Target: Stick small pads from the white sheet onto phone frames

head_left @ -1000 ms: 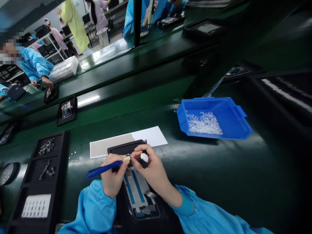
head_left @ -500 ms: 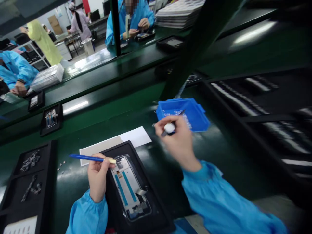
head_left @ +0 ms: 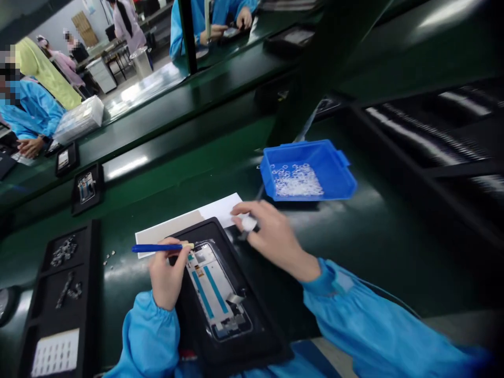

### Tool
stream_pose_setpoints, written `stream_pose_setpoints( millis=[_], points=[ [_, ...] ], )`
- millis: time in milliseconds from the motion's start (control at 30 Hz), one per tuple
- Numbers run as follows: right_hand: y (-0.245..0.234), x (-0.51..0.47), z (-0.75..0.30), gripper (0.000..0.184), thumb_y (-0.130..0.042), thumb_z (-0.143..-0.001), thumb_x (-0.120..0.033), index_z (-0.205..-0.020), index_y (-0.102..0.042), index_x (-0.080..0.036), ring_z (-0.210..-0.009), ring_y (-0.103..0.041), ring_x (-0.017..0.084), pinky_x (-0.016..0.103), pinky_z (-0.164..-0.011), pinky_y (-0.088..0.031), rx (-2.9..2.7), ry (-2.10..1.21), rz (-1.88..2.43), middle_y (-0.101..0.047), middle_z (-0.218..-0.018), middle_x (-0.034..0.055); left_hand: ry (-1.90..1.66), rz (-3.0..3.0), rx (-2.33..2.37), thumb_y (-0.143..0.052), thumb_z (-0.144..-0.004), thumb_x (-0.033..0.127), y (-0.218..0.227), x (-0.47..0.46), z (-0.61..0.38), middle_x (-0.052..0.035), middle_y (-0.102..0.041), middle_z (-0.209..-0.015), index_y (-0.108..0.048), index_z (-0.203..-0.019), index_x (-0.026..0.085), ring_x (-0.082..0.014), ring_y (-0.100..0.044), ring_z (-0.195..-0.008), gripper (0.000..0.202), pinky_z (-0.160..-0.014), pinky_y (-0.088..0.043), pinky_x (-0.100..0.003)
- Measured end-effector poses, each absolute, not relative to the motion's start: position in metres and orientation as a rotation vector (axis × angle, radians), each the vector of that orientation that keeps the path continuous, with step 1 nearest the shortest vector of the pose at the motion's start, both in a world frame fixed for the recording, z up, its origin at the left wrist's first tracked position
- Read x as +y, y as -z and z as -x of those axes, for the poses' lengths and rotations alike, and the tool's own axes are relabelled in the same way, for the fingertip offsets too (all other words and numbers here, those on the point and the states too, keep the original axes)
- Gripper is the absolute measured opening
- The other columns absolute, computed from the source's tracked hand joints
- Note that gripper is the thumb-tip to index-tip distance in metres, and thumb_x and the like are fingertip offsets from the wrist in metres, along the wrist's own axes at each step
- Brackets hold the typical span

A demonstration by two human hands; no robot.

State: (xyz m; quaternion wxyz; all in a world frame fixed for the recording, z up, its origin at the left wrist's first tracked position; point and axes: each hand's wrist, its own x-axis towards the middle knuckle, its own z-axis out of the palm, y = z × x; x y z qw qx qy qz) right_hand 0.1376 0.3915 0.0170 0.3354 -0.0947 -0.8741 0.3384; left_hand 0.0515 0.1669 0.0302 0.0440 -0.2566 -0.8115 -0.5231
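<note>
My left hand point(head_left: 167, 275) is closed around a blue pen-like stick point(head_left: 153, 248) with a pale yellow tip, near the top edge of an opened phone body point(head_left: 210, 291). The phone body has two blue strips and lies in a black tray point(head_left: 262, 328) in front of me. My right hand point(head_left: 277, 239) is closed on dark, thin tweezers point(head_left: 243, 236), blurred and partly hidden by the fingers. Something white shows at its fingertips. It hovers right of the tray's top, by a white sheet point(head_left: 226, 207). Beyond it sits a blue bin point(head_left: 338, 173) with many small clear rings point(head_left: 299, 181).
At left is a black compartment tray point(head_left: 88, 273) of small parts, with tiny pieces point(head_left: 108, 258) beside it. A large dark rack point(head_left: 394, 142) stands at right. A dark green post point(head_left: 303, 89) crosses above the bench. Co-workers in blue sleeves point(head_left: 39, 113) sit across.
My right hand has moved from in front of the blue bin down and left toward the phone tray. My left hand still holds the blue stick near the phone's top. The view has shifted slightly.
</note>
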Motion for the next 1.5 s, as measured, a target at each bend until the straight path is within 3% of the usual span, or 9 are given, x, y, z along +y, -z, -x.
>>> stream_pose_setpoints(
  millis=[67,167,333,567,833,1233,1500],
  points=[
    [-0.012,0.368,-0.134,0.021,-0.048,-0.088,-0.007,-0.097,-0.06,-0.021,-0.081,-0.059,0.023,0.035,-0.074,-0.047,-2.382,-0.988,0.058,-0.067,-0.087,0.0053,1.4,0.924,-2.541,-0.067,-0.089,0.03,-0.029,0.167,-0.049,-0.0018,-0.074,-0.087,-0.063,-0.091,0.02,-0.0149,-0.073,-0.077,0.011,-0.07,-0.059,-0.021],
    [-0.003,0.351,-0.128,0.036,-0.045,-0.078,0.003,-0.102,-0.059,-0.02,-0.086,-0.059,0.023,0.042,-0.089,-0.047,-2.463,-1.074,-0.097,-0.066,-0.089,0.0057,1.202,1.087,-2.576,-0.061,-0.093,0.031,-0.029,0.169,-0.048,-0.0025,-0.074,-0.089,-0.063,-0.094,0.02,-0.0149,-0.073,-0.077,0.011,-0.071,-0.058,-0.023],
    [0.002,0.352,-0.128,0.045,-0.042,-0.071,0.006,-0.104,-0.056,-0.022,-0.096,-0.062,0.023,0.05,-0.104,-0.039,-2.464,-1.212,-0.128,-0.067,-0.097,0.0047,1.06,1.246,-2.605,-0.059,-0.095,0.032,-0.033,0.17,-0.051,-0.0026,-0.074,-0.089,-0.061,-0.095,0.02,-0.0152,-0.072,-0.08,0.012,-0.073,-0.056,-0.023],
    [0.001,0.352,-0.132,0.041,-0.042,-0.076,0.005,-0.106,-0.056,-0.02,-0.096,-0.062,0.023,0.053,-0.105,-0.039,-2.461,-1.221,-0.121,-0.067,-0.096,0.0063,0.93,1.3,-2.629,-0.058,-0.096,0.029,-0.036,0.169,-0.05,-0.0037,-0.074,-0.092,-0.062,-0.096,0.019,-0.0171,-0.072,-0.084,0.01,-0.074,-0.056,-0.026],
    [0.001,0.351,-0.133,0.046,-0.041,-0.074,0.007,-0.107,-0.056,-0.021,-0.094,-0.061,0.023,0.049,-0.105,-0.04,-2.473,-1.209,-0.09,-0.065,-0.094,0.0054,0.777,1.345,-2.546,-0.059,-0.096,0.028,-0.038,0.173,-0.051,-0.0026,-0.074,-0.089,-0.062,-0.096,0.019,-0.0167,-0.073,-0.081,0.009,-0.072,-0.055,-0.025],
    [0.001,0.352,-0.132,0.038,-0.042,-0.079,0.005,-0.104,-0.057,-0.019,-0.088,-0.057,0.021,0.047,-0.104,-0.039,-2.468,-1.223,-0.087,-0.061,-0.087,0.0043,0.734,1.407,-2.515,-0.06,-0.095,0.026,-0.039,0.177,-0.05,-0.002,-0.074,-0.088,-0.062,-0.097,0.019,-0.0154,-0.073,-0.081,0.007,-0.072,-0.055,-0.022],
    [0.002,0.352,-0.132,0.04,-0.043,-0.078,0.004,-0.107,-0.058,-0.02,-0.09,-0.057,0.022,0.047,-0.106,-0.037,-2.489,-1.214,-0.084,-0.06,-0.086,0.0037,0.534,1.466,-2.495,-0.058,-0.096,0.026,-0.044,0.182,-0.051,-0.0022,-0.074,-0.088,-0.062,-0.097,0.019,-0.0151,-0.072,-0.074,0.008,-0.064,-0.051,-0.023]
  ],
)
